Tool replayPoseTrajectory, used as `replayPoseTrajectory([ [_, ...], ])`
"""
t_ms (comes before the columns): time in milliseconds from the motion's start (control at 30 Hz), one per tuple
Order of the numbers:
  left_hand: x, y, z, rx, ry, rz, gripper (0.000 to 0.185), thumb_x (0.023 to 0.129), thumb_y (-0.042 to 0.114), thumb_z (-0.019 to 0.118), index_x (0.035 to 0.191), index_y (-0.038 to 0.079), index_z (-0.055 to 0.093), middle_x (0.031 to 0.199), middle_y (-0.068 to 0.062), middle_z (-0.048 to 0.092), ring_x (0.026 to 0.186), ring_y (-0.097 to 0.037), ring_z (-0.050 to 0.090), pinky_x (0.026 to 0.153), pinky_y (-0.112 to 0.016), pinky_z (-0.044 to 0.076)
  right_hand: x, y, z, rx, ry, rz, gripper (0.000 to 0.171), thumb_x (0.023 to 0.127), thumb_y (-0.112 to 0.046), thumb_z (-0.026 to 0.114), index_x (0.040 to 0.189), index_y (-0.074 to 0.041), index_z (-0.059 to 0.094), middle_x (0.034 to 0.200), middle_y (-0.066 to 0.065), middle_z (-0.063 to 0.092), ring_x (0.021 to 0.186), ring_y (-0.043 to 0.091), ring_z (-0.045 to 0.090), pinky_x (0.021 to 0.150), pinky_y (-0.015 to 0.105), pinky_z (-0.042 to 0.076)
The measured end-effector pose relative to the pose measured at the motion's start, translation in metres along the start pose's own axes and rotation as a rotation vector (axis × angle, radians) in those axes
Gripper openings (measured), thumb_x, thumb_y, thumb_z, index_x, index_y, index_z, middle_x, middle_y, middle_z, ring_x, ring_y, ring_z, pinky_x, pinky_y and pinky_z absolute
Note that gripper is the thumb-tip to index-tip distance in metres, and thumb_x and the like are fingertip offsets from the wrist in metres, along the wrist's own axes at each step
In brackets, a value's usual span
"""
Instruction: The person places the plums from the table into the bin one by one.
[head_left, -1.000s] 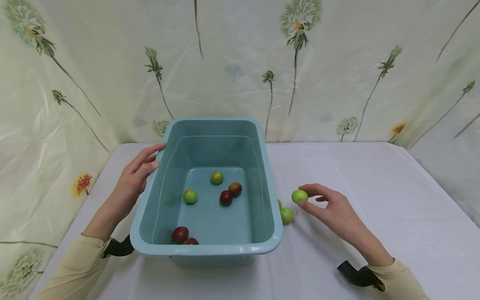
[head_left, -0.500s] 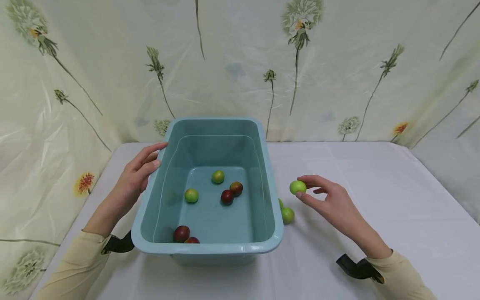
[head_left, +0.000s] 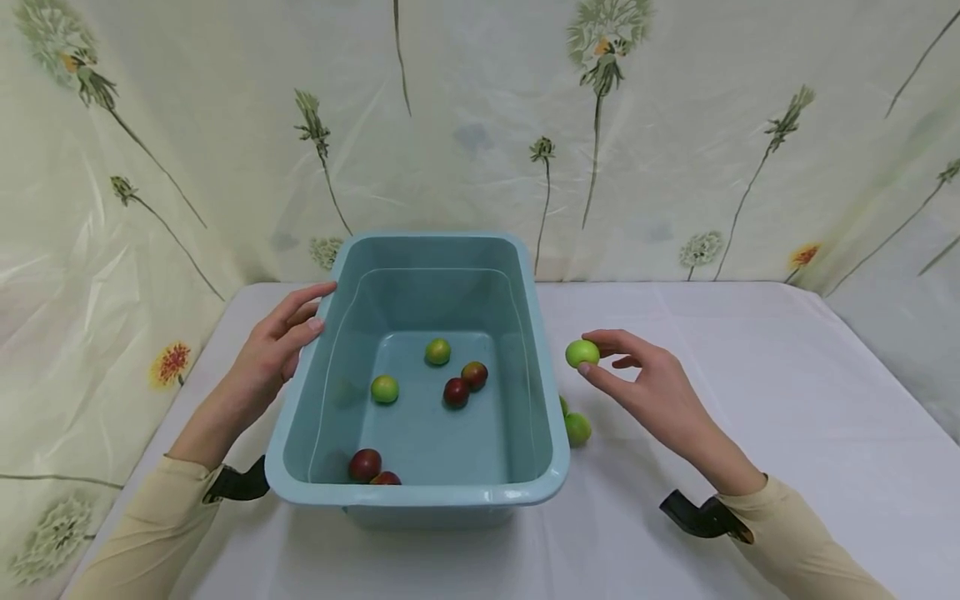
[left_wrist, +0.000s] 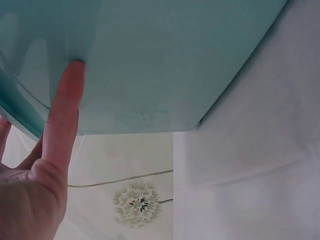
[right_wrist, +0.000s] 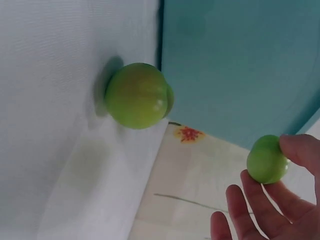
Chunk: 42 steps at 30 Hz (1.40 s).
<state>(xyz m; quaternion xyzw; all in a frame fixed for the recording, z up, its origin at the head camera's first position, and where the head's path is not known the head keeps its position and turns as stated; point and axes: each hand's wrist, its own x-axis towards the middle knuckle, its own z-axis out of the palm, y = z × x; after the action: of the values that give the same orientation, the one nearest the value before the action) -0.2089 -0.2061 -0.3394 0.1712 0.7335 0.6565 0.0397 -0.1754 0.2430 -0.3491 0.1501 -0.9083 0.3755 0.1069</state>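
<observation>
A teal plastic tub (head_left: 525,333) stands mid-table and holds water with several small fruits: green ones (head_left: 385,389) and dark red ones (head_left: 455,392). My right hand (head_left: 647,385) pinches a green fruit (head_left: 582,353) (right_wrist: 266,160) between thumb and fingertips, lifted just right of the tub's rim. My left hand (head_left: 273,350) rests with straight fingers (left_wrist: 62,112) against the tub's left outer wall (left_wrist: 165,60). Another green fruit (head_left: 577,429) (right_wrist: 136,95) lies on the table against the tub's right side, with one more partly hidden behind it.
A white cloth (head_left: 750,375) covers the table, with bare room to the right of my right hand. A floral plastic sheet (head_left: 675,125) hangs as a backdrop behind and to both sides. Dark wrist straps (head_left: 693,515) sit on both sleeves.
My right hand has lifted the green fruit off the table and carried it up and left toward the tub's rim. The left hand has stayed on the tub.
</observation>
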Motion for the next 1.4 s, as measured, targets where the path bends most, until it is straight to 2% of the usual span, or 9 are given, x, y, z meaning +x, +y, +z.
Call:
replayPoseTrajectory([
  [167, 0.001, 0.002, 0.000, -0.006, 0.000, -0.018, 0.044, 0.104, 0.027, 0.047, 0.147, 0.027, 0.043, 0.142, -0.015, 0.040, 0.109, -0.023, 0.061, 0.079, -0.036, 0.056, 0.008, -0.004, 0.001, 0.033, 0.030, -0.010, 0.035, 0.093, -0.030, 0.069, 0.125, -0.018, 0.064, 0.113, -0.005, 0.066, 0.104, 0.011, 0.058, 0.087, 0.043, 0.047],
  [400, 0.001, 0.001, 0.001, -0.029, 0.003, -0.024, 0.044, 0.104, 0.027, 0.047, 0.147, 0.028, 0.043, 0.144, -0.015, 0.038, 0.110, -0.024, 0.060, 0.080, -0.035, 0.056, 0.020, -0.010, 0.001, 0.077, 0.064, -0.017, 0.034, 0.094, -0.032, 0.068, 0.125, -0.019, 0.064, 0.112, -0.008, 0.065, 0.103, 0.006, 0.057, 0.086, 0.033, 0.048],
  [667, 0.000, 0.001, 0.002, -0.024, 0.016, -0.023, 0.044, 0.104, 0.028, 0.047, 0.147, 0.029, 0.044, 0.144, -0.014, 0.039, 0.111, -0.024, 0.059, 0.080, -0.035, 0.056, 0.031, -0.014, -0.003, 0.174, 0.115, -0.055, 0.031, 0.094, -0.023, 0.069, 0.125, -0.017, 0.065, 0.112, -0.005, 0.065, 0.103, 0.010, 0.059, 0.084, 0.025, 0.048],
  [767, -0.001, 0.002, 0.003, -0.019, 0.022, -0.024, 0.043, 0.104, 0.028, 0.047, 0.147, 0.029, 0.044, 0.142, -0.014, 0.040, 0.109, -0.025, 0.059, 0.080, -0.035, 0.056, 0.034, -0.021, -0.006, 0.208, 0.120, -0.068, 0.031, 0.094, -0.017, 0.068, 0.125, -0.014, 0.065, 0.113, -0.002, 0.065, 0.103, 0.011, 0.059, 0.085, 0.024, 0.047],
  [900, -0.002, 0.002, 0.004, -0.007, 0.025, -0.025, 0.044, 0.104, 0.030, 0.046, 0.147, 0.030, 0.043, 0.142, -0.015, 0.040, 0.108, -0.025, 0.060, 0.079, -0.035, 0.056, 0.036, -0.041, -0.010, 0.222, 0.141, -0.085, 0.032, 0.094, -0.010, 0.067, 0.125, -0.005, 0.063, 0.114, 0.007, 0.065, 0.103, 0.013, 0.058, 0.085, 0.025, 0.046],
  [1100, -0.001, 0.001, 0.003, -0.012, 0.026, -0.017, 0.044, 0.104, 0.030, 0.046, 0.147, 0.029, 0.043, 0.141, -0.014, 0.040, 0.108, -0.025, 0.060, 0.079, -0.035, 0.056, 0.040, -0.067, -0.013, 0.238, 0.181, -0.148, 0.033, 0.092, -0.001, 0.066, 0.124, 0.003, 0.062, 0.114, 0.014, 0.065, 0.101, 0.015, 0.058, 0.085, 0.025, 0.047],
  [1267, 0.000, -0.001, 0.003, -0.020, 0.022, -0.017, 0.044, 0.104, 0.030, 0.045, 0.148, 0.029, 0.043, 0.141, -0.014, 0.040, 0.109, -0.025, 0.058, 0.080, -0.035, 0.055, 0.046, -0.077, -0.011, 0.266, 0.200, -0.210, 0.034, 0.091, 0.001, 0.067, 0.123, 0.004, 0.062, 0.112, 0.014, 0.065, 0.100, 0.016, 0.058, 0.086, 0.026, 0.046],
  [1400, 0.000, -0.002, 0.003, -0.026, 0.020, -0.016, 0.044, 0.104, 0.030, 0.045, 0.148, 0.029, 0.043, 0.141, -0.013, 0.040, 0.111, -0.026, 0.057, 0.081, -0.034, 0.055, 0.054, -0.069, -0.005, 0.307, 0.204, -0.246, 0.035, 0.090, -0.003, 0.069, 0.125, -0.003, 0.064, 0.113, 0.008, 0.065, 0.101, 0.017, 0.057, 0.087, 0.028, 0.046],
])
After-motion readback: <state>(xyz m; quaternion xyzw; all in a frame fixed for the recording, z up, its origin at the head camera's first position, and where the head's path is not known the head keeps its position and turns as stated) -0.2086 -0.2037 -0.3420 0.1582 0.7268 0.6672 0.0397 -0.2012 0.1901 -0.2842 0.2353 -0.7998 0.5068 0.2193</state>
